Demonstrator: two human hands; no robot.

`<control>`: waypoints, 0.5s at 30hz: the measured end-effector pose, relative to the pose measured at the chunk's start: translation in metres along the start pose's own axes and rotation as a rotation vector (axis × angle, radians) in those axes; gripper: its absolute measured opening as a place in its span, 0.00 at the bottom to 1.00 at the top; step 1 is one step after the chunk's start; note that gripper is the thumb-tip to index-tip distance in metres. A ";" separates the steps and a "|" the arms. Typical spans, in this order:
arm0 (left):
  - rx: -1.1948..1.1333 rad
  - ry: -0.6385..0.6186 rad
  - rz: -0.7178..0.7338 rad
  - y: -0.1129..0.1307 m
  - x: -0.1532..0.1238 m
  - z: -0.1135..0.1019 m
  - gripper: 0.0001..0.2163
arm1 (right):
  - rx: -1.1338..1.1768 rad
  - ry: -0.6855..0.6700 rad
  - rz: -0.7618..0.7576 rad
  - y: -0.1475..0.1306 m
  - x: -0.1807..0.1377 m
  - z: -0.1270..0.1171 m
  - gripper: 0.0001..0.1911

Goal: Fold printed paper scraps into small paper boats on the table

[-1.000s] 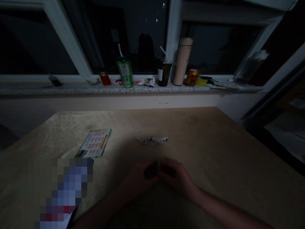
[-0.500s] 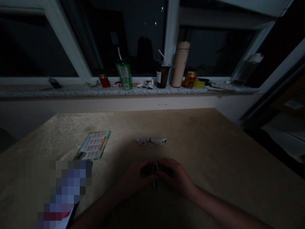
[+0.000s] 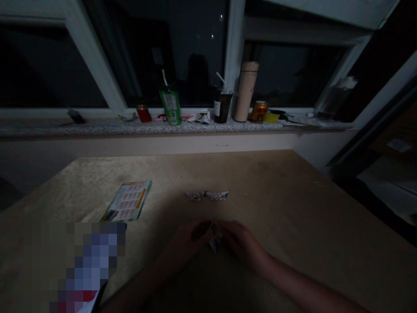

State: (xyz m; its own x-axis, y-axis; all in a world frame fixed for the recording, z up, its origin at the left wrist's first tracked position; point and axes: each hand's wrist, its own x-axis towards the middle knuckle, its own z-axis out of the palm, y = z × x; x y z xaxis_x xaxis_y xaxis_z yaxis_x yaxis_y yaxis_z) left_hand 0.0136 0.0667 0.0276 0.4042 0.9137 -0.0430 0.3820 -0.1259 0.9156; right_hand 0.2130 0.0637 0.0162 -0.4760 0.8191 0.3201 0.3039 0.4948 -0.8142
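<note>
Hands [image 3: 246, 243] holding folded paper [image 3: 215, 242], green cup [image 3: 171, 107]; straw [image 3: 164, 78] inside

The pale folded paper [image 3: 214, 237] (pointed below) is held two-handed, partly covered.

The counter [image 3: 293, 217] is tan, paler at its left, with a dark shadow over the near middle. A printed card [image 3: 128, 200] lies flat and askew on the left. Just nearer is a pixelated item [image 3: 94, 261], mostly blue. Two folded papers [image 3: 217, 196] sit end to end near the middle; whether they touch is unclear.
</note>
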 end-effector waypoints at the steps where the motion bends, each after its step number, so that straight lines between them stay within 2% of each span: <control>1: -0.003 -0.002 0.001 -0.001 0.000 0.000 0.14 | 0.017 0.013 0.001 0.000 0.000 0.000 0.15; 5: -0.013 -0.033 0.011 0.001 -0.001 -0.003 0.16 | 0.088 0.030 0.008 0.001 -0.001 -0.001 0.15; 9: 0.039 -0.042 0.015 0.003 -0.001 -0.007 0.09 | 0.143 -0.012 0.034 -0.001 -0.001 -0.003 0.17; 15: 0.109 0.007 0.027 0.000 -0.001 -0.005 0.09 | 0.104 -0.064 0.062 -0.003 -0.004 0.000 0.20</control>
State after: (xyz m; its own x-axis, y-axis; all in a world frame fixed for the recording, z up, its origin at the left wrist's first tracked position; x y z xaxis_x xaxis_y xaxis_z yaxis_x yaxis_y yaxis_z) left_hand 0.0094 0.0680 0.0292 0.4096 0.9121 -0.0158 0.4597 -0.1914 0.8672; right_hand 0.2140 0.0590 0.0169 -0.5119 0.8252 0.2389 0.2490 0.4087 -0.8781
